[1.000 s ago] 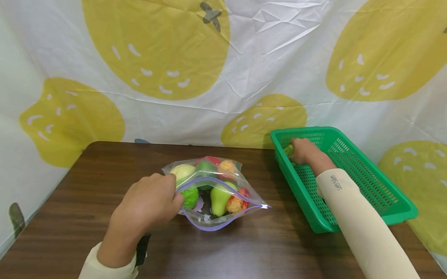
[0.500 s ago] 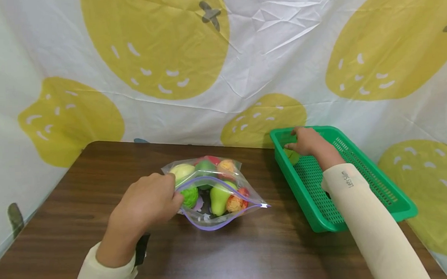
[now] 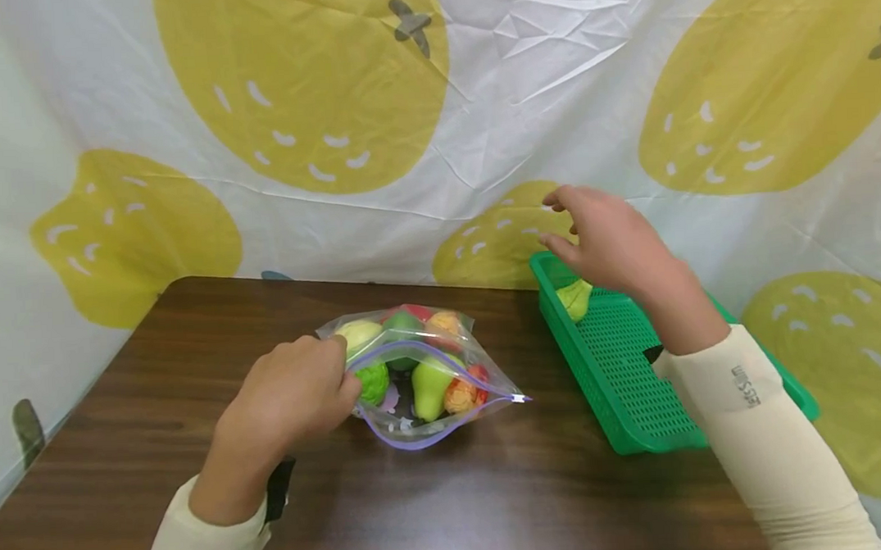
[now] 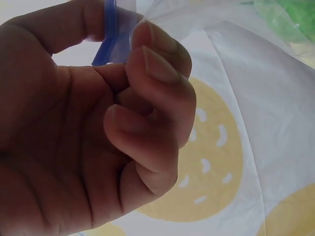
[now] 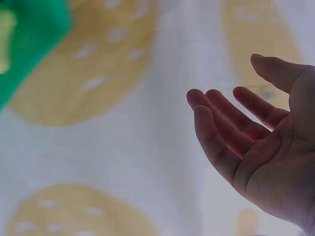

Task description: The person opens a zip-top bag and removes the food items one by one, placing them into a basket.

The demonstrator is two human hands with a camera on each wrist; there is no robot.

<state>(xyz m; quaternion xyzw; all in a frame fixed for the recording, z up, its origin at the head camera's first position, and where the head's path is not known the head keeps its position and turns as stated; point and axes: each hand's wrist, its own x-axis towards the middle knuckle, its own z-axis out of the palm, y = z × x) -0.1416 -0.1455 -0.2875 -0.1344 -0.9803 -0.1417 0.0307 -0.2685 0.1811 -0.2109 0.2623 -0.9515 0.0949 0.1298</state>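
Observation:
My left hand (image 3: 291,392) pinches the left end of a clear zip bag (image 3: 500,379) with a purple seal; the left wrist view has the blue-purple strip (image 4: 110,34) between thumb and curled fingers. Inside the gaping bag lie a green pear (image 3: 431,390), a bumpy green piece (image 3: 374,383), an orange-red piece (image 3: 460,395) and several other toy fruits and vegetables. My right hand (image 3: 612,239) hangs in the air above the green basket (image 3: 589,383), fingers loosely spread and holding nothing. A wrinkled yellow-green toy vegetable (image 3: 576,299) lies in the basket's far left corner.
Everything stands on a dark brown wooden table (image 3: 192,335). Behind it hangs a white cloth (image 3: 380,237) printed with yellow lemons. A white slider (image 3: 518,398) sits at the bag's right end.
My right hand has let go of the yellow-green vegetable in the basket and risen out, up and toward me. The left hand and the bag have stayed in place.

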